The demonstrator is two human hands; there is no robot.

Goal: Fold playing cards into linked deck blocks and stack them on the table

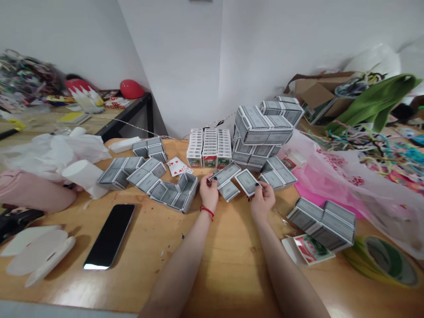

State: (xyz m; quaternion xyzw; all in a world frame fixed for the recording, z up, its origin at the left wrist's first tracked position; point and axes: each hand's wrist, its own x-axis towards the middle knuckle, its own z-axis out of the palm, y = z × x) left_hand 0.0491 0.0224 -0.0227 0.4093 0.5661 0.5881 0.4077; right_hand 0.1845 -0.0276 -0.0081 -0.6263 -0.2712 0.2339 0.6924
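Observation:
My left hand (pixel 209 194), with a red cord round the wrist, pinches the left end of an L-shaped piece of joined grey-backed playing cards (pixel 225 174). Thumb and fingers of my right hand (pixel 263 198) close on the right edge of a single grey-backed playing card (pixel 247 182), tilted beside that piece. To the left stands a zigzag of folded card boxes (pixel 155 185), some with open tops. Behind my hands, several card packs (pixel 210 145) are stacked in rows. A taller stack of card blocks (pixel 261 132) rises behind my right hand.
Face-up playing cards (pixel 177 167) lie at mid-table. A black phone (pixel 109 236) and a pale rounded case (pixel 39 256) sit front left. On the right are card blocks (pixel 323 223), an opened card pack (pixel 313 249), yellow-green tape (pixel 380 260) and plastic bags (pixel 351 176).

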